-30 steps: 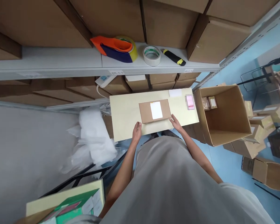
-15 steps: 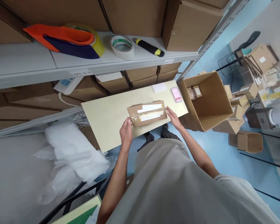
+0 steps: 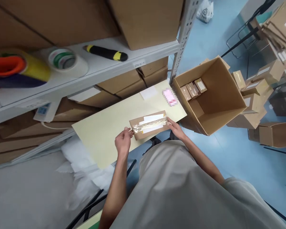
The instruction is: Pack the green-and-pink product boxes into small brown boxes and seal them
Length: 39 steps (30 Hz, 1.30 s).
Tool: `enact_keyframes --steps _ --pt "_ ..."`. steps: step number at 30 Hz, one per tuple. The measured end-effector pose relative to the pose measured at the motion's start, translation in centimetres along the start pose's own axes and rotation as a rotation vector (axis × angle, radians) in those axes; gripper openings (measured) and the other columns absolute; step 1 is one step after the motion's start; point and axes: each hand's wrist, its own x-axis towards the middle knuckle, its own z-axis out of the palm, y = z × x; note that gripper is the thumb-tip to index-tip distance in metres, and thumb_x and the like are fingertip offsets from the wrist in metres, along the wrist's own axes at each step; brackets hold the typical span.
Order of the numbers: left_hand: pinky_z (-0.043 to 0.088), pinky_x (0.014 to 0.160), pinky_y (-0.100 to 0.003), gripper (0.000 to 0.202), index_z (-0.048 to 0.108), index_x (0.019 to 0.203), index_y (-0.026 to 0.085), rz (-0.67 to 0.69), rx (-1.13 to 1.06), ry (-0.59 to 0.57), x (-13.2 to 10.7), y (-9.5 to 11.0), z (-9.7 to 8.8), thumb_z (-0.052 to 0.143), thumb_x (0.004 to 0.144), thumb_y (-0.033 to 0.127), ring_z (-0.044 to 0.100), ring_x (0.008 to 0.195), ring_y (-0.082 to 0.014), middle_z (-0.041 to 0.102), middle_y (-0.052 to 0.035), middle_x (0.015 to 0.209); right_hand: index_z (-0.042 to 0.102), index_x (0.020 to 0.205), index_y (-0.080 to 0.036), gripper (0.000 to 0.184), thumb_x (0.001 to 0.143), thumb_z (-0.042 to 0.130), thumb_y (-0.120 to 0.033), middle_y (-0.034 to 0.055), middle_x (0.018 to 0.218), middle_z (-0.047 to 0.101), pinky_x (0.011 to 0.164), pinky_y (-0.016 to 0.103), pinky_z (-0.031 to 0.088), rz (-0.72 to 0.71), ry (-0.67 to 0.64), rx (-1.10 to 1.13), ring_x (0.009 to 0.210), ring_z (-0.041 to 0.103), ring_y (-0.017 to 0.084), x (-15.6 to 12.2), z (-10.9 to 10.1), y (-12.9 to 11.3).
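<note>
A small brown cardboard box (image 3: 134, 135), with white labels and shiny clear tape along its top, lies over the front part of the pale yellow board (image 3: 97, 133). At its right end, my right hand (image 3: 176, 128) has its fingers closed on the edge. My left hand (image 3: 123, 140) is by the left end, the thumb lifted off the box and the fingertips beside or just touching its edge. A white sheet (image 3: 149, 93) and a pink blurred item (image 3: 170, 97) rest farther back on the board.
A large open carton (image 3: 224, 92) stands to the right, with several small boxes (image 3: 193, 89) inside. Above the board, a shelf (image 3: 109, 70) holds a tape roll (image 3: 66, 62), a black and yellow cutter (image 3: 106, 52) and an orange tape dispenser (image 3: 8, 66). White wrapping (image 3: 83, 162) hangs at the left.
The view has swung to the right, showing more of the large carton. My left thumb has come off the box's left corner; my right hand keeps its grip.
</note>
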Motion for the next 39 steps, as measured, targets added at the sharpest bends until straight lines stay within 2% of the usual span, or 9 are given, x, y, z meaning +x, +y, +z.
enact_keyframes --steps 3,6,10,14,19,24,28,33,39 --pt "0.07 0.088 -0.041 0.06 0.082 0.115 0.008 0.073 -0.045 0.102 -2.9 5.4 2.0 0.055 0.105 0.061 0.087 0.099 -0.0307 0.088 -0.0203 0.111 0.067 0.164 -0.029 0.104 0.085 0.072 -0.097 0.0029 0.177 0.053 0.146 0.052 0.027 -0.049 -0.01 0.093 0.172 0.041 0.035 -0.8 -4.0 -1.7" --pt "0.069 0.078 -0.038 0.062 0.084 0.11 0.009 0.208 -0.018 0.185 -7.3 12.5 6.0 0.057 0.104 0.065 0.086 0.088 -0.0283 0.088 -0.0203 0.112 0.07 0.161 -0.03 0.091 0.092 0.074 -0.089 0.0039 0.174 0.058 0.145 0.052 0.029 -0.098 0.035 0.172 0.17 0.045 0.034 -1.0 -10.3 -4.2" --pt "0.069 0.084 -0.039 0.058 0.084 0.123 0.014 0.463 0.114 0.133 -12.5 21.1 14.7 0.054 0.11 0.062 0.086 0.093 -0.0261 0.088 -0.0154 0.116 0.071 0.159 -0.029 0.081 0.096 0.078 -0.079 0.0064 0.173 0.06 0.144 0.052 0.032 -0.139 0.258 0.286 0.168 0.049 0.033 0.1 -19.6 -5.5" --pt "0.067 0.103 -0.042 0.046 0.082 0.133 0.018 0.852 0.377 -0.133 -15.0 25.2 25.5 0.061 0.112 0.054 0.085 0.109 -0.0269 0.087 -0.0139 0.126 0.065 0.163 -0.023 0.085 0.1 0.07 -0.079 0.013 0.172 0.061 0.142 0.056 0.034 -0.067 0.632 0.442 0.163 0.054 0.032 1.1 -27.1 -2.5" --pt "0.061 0.119 -0.05 0.05 0.069 0.153 0.016 1.04 0.568 -0.524 -14.7 24.8 39.0 0.057 0.115 0.047 0.076 0.137 -0.0326 0.072 -0.0201 0.157 0.066 0.158 -0.017 0.076 0.108 0.056 -0.074 0.0167 0.17 0.061 0.141 0.054 0.036 0.11 1.036 0.576 0.162 0.056 0.027 1.4 -33.4 3.5" --pt "0.057 0.123 -0.05 0.057 0.057 0.164 0.011 0.847 0.81 -0.737 -11.9 21.9 51.3 0.056 0.114 0.04 0.068 0.149 -0.0372 0.059 -0.0257 0.169 0.067 0.154 -0.017 0.063 0.112 0.054 -0.062 0.0133 0.169 0.061 0.141 0.046 0.037 0.256 1.263 0.612 0.163 0.054 0.021 3.6 -37.1 8.4" --pt "0.05 0.13 -0.051 0.063 0.051 0.168 0.003 0.702 0.914 -0.89 -8.5 19.1 59.5 0.058 0.112 0.032 0.06 0.157 -0.039 0.055 -0.0298 0.172 0.067 0.152 -0.014 0.056 0.112 0.055 -0.051 0.0144 0.16 0.068 0.131 0.038 0.049 0.362 1.288 0.61 0.15 0.065 0.02 7.3 -39.1 12.8" --pt "0.032 0.142 -0.049 0.071 0.044 0.174 0.003 0.577 0.95 -0.983 -3.2 15.7 65.9 0.06 0.11 0.031 0.041 0.169 -0.0384 0.044 -0.0233 0.182 0.066 0.151 -0.012 0.052 0.112 0.056 -0.045 0.015 0.154 0.072 0.126 0.038 0.054 0.592 1.207 0.699 0.14 0.073 0.019 12.8 -39.3 18.4" --pt "0.031 0.143 -0.051 0.079 0.039 0.177 0.005 0.493 0.984 -1.022 3.2 11.8 69.4 0.065 0.106 0.03 0.038 0.169 -0.0407 0.036 -0.0206 0.187 0.057 0.161 -0.008 0.067 0.111 0.053 -0.052 0.0183 0.165 0.065 0.132 0.042 0.048 0.677 1.164 0.636 0.149 0.067 0.02 18.1 -36.5 23.7"
